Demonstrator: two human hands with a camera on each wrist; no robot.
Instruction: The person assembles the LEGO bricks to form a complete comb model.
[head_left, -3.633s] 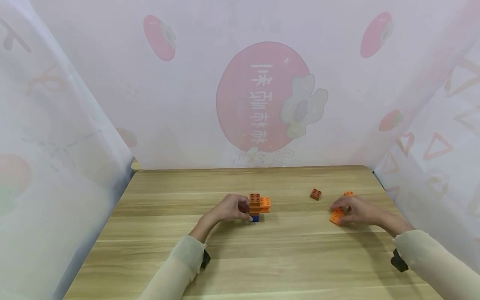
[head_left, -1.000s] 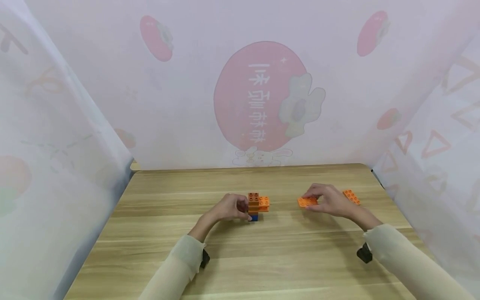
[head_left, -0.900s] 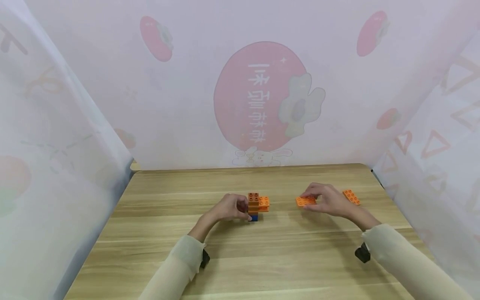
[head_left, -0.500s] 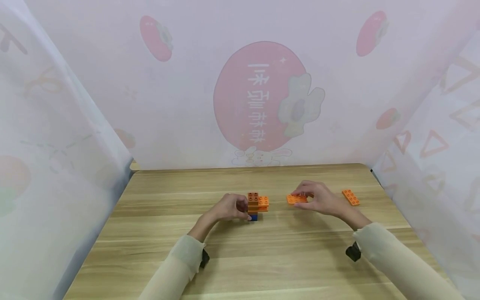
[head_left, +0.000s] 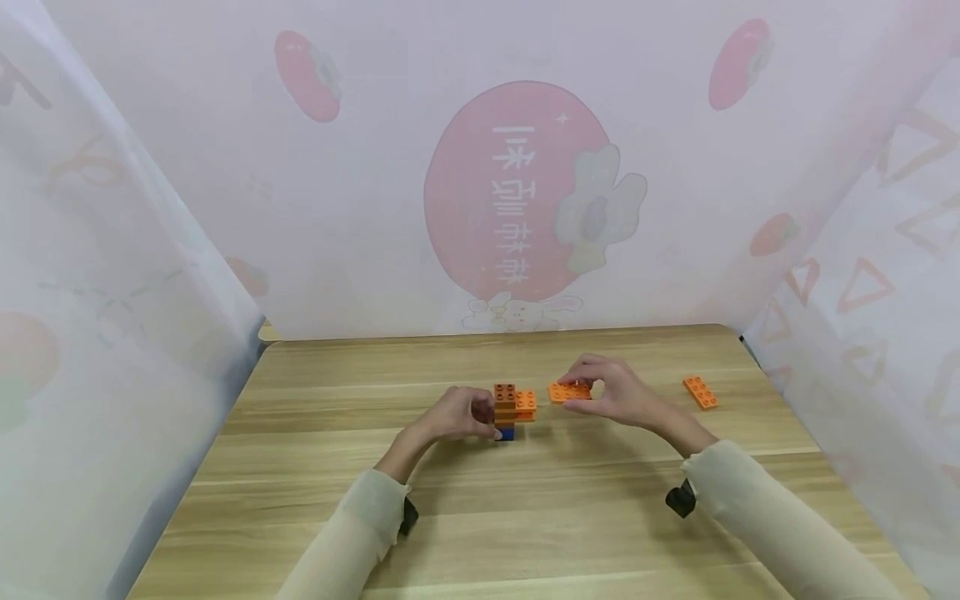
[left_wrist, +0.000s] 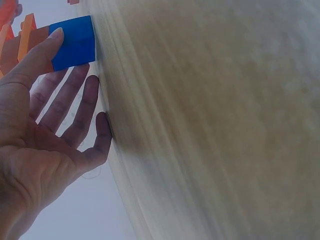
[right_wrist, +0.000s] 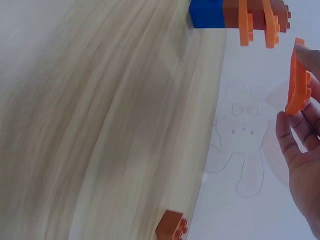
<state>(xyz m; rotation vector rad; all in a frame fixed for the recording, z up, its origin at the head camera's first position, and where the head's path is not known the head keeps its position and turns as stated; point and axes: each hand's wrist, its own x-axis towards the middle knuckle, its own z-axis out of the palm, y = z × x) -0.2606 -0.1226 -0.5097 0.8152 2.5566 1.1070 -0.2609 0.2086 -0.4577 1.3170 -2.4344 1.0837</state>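
My left hand grips a stack of toy building bricks from its left side, thumb on the blue brick at the bottom. Above the blue come brown bricks, with two thin orange plates between them that jut out to the right. Just right of the stack, my right hand pinches another orange studded plate between thumb and fingers. That plate is raised off the table, level with the upper part of the stack and apart from it.
A loose orange plate lies on the wooden table at the right. A single brown brick stands on the table, hidden behind my right hand in the head view. White printed curtains enclose the back and sides.
My right hand has picked up an orange plate from the table's right side and carried it left, close to the stack. My left hand has stayed on the stack.
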